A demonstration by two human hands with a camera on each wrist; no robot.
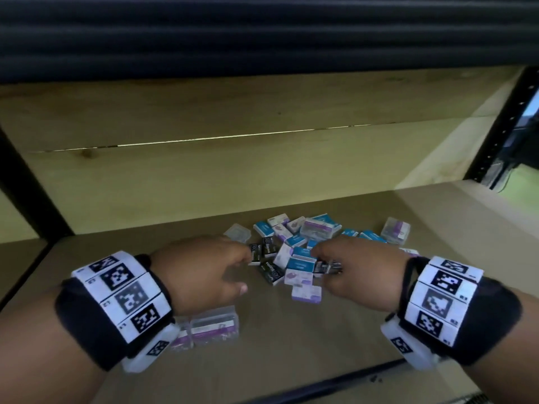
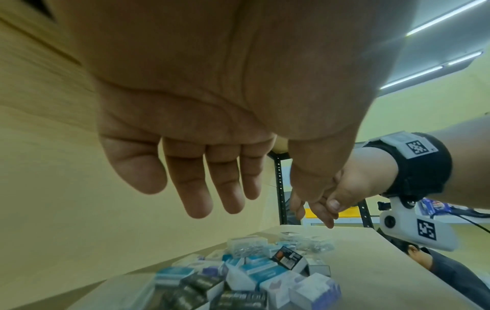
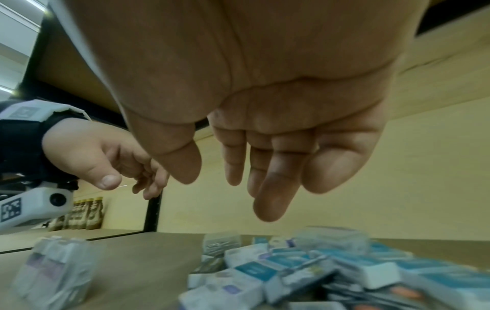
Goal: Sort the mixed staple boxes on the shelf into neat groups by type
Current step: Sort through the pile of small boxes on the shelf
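Observation:
A mixed pile of small staple boxes (image 1: 294, 258) lies mid-shelf: blue-and-white ones (image 1: 300, 262), purple-and-white ones (image 1: 306, 293), black ones (image 1: 272, 271) and clear plastic cases (image 1: 320, 228). My left hand (image 1: 245, 272) hovers at the pile's left edge beside a black box (image 1: 256, 253). My right hand (image 1: 320, 263) hovers over the pile's right front. In the wrist views the left hand (image 2: 201, 199) and the right hand (image 3: 238, 184) hang with relaxed fingers above the boxes (image 2: 252, 279) (image 3: 305, 272), holding nothing.
Two clear cases with purple labels (image 1: 210, 325) stand side by side near the front left, under my left wrist, and show as blurred clear cases (image 3: 53, 268). Another clear case (image 1: 395, 230) sits at the right. A wooden back panel (image 1: 204, 176) closes the shelf; black uprights (image 1: 495, 135) flank it.

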